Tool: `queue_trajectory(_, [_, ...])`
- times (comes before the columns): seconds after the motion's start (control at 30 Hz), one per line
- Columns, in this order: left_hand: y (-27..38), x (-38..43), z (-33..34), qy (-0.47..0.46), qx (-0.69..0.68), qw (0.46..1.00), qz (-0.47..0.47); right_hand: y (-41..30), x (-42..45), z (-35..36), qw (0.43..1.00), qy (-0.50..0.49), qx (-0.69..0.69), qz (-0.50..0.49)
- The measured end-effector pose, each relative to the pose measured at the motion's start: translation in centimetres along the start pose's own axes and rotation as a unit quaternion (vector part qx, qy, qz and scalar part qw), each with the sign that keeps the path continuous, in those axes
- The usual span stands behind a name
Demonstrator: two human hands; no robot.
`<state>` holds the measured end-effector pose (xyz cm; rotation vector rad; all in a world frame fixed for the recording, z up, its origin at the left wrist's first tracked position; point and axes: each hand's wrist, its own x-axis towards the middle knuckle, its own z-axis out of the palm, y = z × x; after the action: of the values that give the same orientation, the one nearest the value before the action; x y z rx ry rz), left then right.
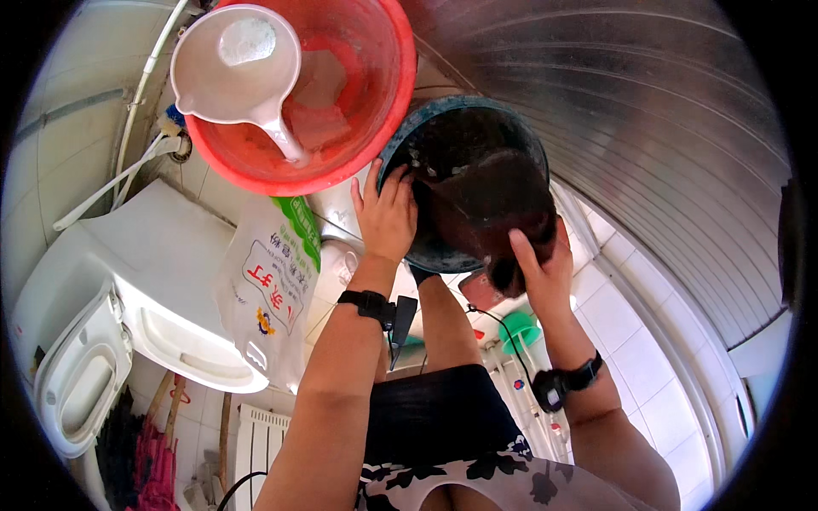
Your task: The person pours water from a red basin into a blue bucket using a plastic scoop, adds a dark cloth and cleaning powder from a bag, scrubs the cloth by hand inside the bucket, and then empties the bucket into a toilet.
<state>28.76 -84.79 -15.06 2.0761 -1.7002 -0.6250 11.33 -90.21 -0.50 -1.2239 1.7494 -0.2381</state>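
Note:
A dark, wet-looking cloth (505, 191) hangs partly over the near right side of a dark teal bucket (460, 263). My right hand (546, 265) grips its bunched lower end, thumb on top. At the bucket's left rim rests my left hand (386, 214), with its fingers spread; some lie outside the rim. Its thumb is hidden, so I cannot tell whether it pinches the rim or the cloth. Inside, the bucket looks dark, with a few shiny patches. Just beyond my left hand stands a red plastic basin (377, 128), with a pale plastic dipper (217, 83) in it.
A printed plastic bag (275, 287) stands left of my forearm, beside a white toilet (166, 223). Mops (156, 460) and a white radiator (259, 441) lie behind it. On the right is a ribbed metallic panel (639, 128). A green plastic item (519, 332) sits near my legs.

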Motion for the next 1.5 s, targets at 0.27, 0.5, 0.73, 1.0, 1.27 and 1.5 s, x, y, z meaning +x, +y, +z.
queue_trajectory(0.27, [-0.2,0.0,0.2,0.007,-0.014,1.000,0.000,9.3,9.8,8.5,0.933,-0.151,-0.320,-0.073])
queue_trajectory(0.5, [-0.5,-0.1,0.2,-0.005,-0.015,1.000,-0.009,13.4,13.4,16.3,0.901,-0.167,-0.394,-0.076])
queue_trajectory(0.73, [-0.1,0.3,0.4,-0.007,-0.021,1.000,-0.003,20.6,20.6,21.1,0.771,-0.321,-0.550,-0.027])
queue_trajectory(1.0, [-0.2,0.0,0.4,-0.012,-0.033,0.999,-0.009,17.9,20.9,15.9,0.931,-0.175,-0.304,-0.102])
queue_trajectory(1.27, [-0.2,0.1,0.2,-0.007,-0.041,0.999,-0.002,4.2,6.9,4.3,0.983,-0.146,-0.069,-0.083])
queue_trajectory(1.5, [-0.5,-0.3,-0.2,-0.023,-0.006,1.000,-0.019,-2.8,2.9,-0.8,0.970,-0.200,-0.107,-0.089])
